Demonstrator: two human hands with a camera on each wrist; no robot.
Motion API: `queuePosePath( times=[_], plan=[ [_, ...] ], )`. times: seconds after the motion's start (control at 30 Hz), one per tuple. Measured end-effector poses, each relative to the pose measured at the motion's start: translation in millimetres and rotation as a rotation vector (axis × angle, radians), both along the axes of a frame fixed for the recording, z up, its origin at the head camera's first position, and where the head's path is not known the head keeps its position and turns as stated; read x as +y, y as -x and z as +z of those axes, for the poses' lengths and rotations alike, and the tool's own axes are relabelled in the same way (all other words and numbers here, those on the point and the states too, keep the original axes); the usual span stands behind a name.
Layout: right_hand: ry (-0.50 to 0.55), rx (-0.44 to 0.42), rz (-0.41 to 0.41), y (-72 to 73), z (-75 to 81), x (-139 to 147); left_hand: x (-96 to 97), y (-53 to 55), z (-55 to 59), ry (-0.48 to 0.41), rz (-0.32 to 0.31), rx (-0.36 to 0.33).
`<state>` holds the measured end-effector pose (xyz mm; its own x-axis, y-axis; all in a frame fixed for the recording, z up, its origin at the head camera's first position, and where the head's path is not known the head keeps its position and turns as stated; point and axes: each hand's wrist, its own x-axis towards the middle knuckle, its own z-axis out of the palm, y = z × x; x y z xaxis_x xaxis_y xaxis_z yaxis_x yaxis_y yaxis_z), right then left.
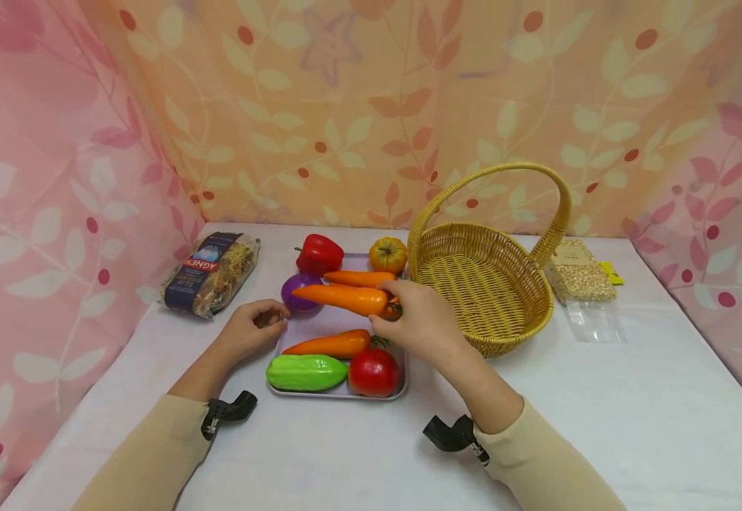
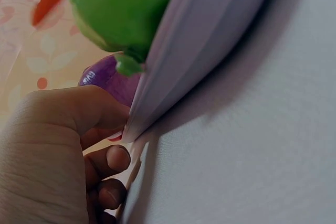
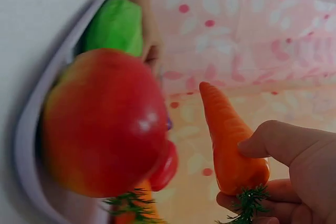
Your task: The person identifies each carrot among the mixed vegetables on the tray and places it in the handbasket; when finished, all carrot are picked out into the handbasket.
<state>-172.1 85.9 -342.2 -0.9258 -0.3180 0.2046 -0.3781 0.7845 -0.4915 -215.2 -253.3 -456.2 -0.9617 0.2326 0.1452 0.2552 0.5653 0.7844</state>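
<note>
My right hand (image 1: 418, 319) pinches an orange toy carrot (image 1: 345, 299) near its leafy thick end, holding it above the lilac tray (image 1: 319, 326). In the right wrist view the carrot (image 3: 226, 135) stands tip up, thumb on its side and fingers under its wide end. My left hand (image 1: 252, 330) is at the tray's left edge; in the left wrist view its thumb and curled fingers grip the rim (image 2: 152, 90). On the tray lie other carrots (image 1: 332, 345), a ridged green vegetable (image 1: 307, 372), a round red fruit (image 1: 373, 372) and a round purple vegetable (image 1: 297, 294).
A red bell pepper (image 1: 321, 254) and a small yellow-orange pumpkin (image 1: 388, 255) are at the tray's far end. Right of it stands a wicker basket (image 1: 492, 348) with a tall handle. A pasta bag (image 1: 211, 273) lies left, a bag of grains (image 1: 578, 273) behind the basket's right side.
</note>
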Motion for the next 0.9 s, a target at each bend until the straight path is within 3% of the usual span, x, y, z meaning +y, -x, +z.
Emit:
queuePosePath(
  times=[0.47, 0.7, 0.9],
  plan=[
    [0.131, 0.184, 0.004, -27.4, 56.3, 34, -1.2, 0.6, -0.1, 0.006, 0.003, -0.002],
    [0.155, 0.276, -0.075, -35.7, 72.8, 58, -1.3, 1.3, -0.6, 0.015, 0.006, -0.008],
    [0.195, 0.293, -0.156, -41.0, 86.2, 80, -1.0, 1.3, -1.2, 0.012, 0.011, -0.011]
  ],
)
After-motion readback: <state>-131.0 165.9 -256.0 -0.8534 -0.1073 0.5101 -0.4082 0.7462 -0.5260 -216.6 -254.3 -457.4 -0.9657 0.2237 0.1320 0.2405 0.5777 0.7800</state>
